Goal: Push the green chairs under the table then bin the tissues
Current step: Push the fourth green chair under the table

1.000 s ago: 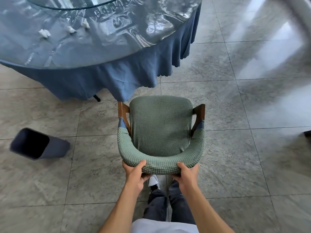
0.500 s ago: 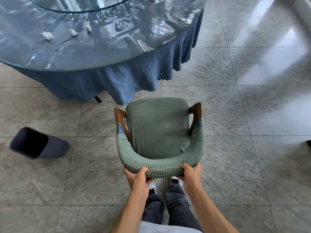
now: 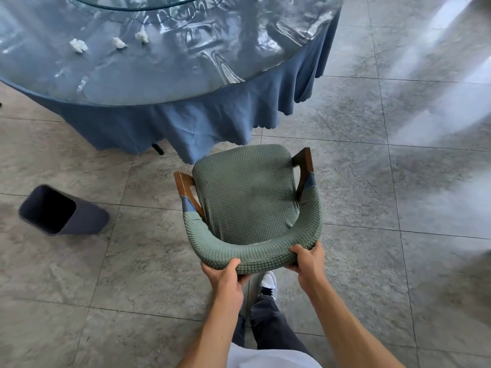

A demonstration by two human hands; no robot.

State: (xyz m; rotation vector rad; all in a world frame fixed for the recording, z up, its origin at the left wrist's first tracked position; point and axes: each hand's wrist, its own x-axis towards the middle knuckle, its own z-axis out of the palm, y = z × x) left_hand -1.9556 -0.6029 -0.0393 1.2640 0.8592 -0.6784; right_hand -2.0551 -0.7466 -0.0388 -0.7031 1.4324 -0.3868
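1. Head view: a green chair (image 3: 245, 200) stands on the grey tiled floor (image 3: 372, 181), its front edge just beside the hanging hem of a blue tablecloth (image 3: 186, 123). The seat is not under the bench (image 3: 159, 65); the chair sits turned slightly, its front pointing up and a little to the left.
2. The left hand (image 3: 224, 274) grips the curved green backrest at its lower left, thumb over the top and fingers (image 3: 243, 278) curled beneath, mostly hidden by the padding.
3. The right hand (image 3: 308, 258) grips the backrest at its lower right, the thumb lying on top; its fingers wrap under the rim and cannot be seen in full.
4. The chair's legs are hidden under the seat; only the two wooden arm supports (image 3: 183, 185) show on either side.
5. Three crumpled white tissues (image 3: 78, 45) lie on the round bench in a loose row towards its far left, well apart from the chair. The bench top is covered with a shiny clear sheet whose reflections make the surface hard to read, and a glass disc (image 3: 132, 2) is cut off by the top edge.
6. A dark bin (image 3: 62, 211) appears tilted, its open mouth facing left and towards the camera, on the floor left of the chair and apart from it. Its inside is too dark to make out.
7. One dark foot of the bench base (image 3: 158, 149) pokes from under the cloth; the rest is hidden.
8. Below the hands show dark trousers (image 3: 271, 322), one white shoe (image 3: 268, 284) and the edge of a white top, cut off by the bottom edge.
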